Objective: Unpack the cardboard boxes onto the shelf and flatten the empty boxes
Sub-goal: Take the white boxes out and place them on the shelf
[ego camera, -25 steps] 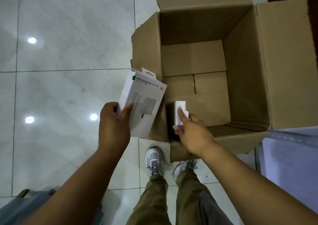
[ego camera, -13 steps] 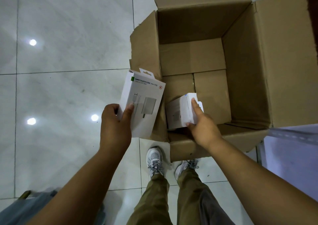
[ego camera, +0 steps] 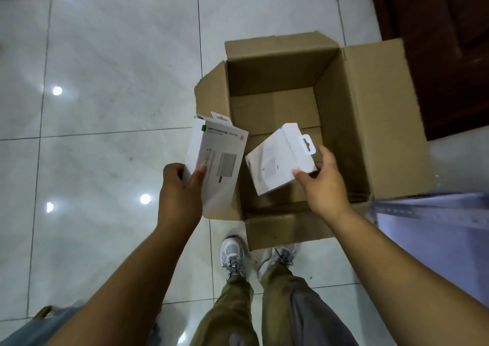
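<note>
Left hand: we grip the first white box, thumb on its front.
Right hand: we pinch the second white box over the open cardboard box.

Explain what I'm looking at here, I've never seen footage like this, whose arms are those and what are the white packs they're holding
No machine here: the picture comes from a wide-angle camera worn on a person's head, looking down, so the arms, legs and grey sneakers are the wearer's own. The person stands on a glossy tiled floor at an open cardboard box, its flaps spread; no goods show on the visible part of its bottom. The left hand grips a white charger pack with a charger and cable pictured on its front. The right hand holds a second white retail pack, tilted above the box, with a hang tab. The job is unpacking onto a shelf, which is not clearly in view.
</note>
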Demonstrator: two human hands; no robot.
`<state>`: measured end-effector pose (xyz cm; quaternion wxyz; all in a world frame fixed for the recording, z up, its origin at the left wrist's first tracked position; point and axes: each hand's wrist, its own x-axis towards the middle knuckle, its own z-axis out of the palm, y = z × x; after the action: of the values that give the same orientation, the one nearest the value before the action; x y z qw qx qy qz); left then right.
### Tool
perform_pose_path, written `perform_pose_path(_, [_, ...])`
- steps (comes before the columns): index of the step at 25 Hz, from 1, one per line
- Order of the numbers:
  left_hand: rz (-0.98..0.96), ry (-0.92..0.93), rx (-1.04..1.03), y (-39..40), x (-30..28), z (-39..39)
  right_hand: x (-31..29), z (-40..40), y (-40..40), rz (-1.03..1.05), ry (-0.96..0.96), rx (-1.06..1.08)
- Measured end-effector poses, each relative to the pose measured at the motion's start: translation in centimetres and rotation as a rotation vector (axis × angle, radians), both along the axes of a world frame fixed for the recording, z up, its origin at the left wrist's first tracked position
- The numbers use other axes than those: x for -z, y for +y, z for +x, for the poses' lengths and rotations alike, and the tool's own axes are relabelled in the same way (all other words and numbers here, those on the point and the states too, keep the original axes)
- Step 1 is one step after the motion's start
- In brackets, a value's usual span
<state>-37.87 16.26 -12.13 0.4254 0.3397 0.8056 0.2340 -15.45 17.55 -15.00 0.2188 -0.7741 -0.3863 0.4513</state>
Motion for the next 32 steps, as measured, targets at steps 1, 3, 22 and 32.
perform_pose_path(1, [0.011,-0.003,0.005,0.2,-0.9,0.4,-1.2,0.6,0.3,0.025,0.023,0.04])
perform_pose_path(3, [0.028,0.006,0.021,0.6,-3.0,1.3,-3.6,2.1,0.8,0.082,0.104,0.127])
perform_pose_path(22, [0.216,-0.154,0.317,6.5,-21.9,17.6,-26.8,14.5,5.1,0.512,0.347,0.26])
perform_pose_path(32, [0.173,-0.646,0.566,6.9,-27.3,22.3,-30.9,17.1,3.9,0.658,0.273,0.333])
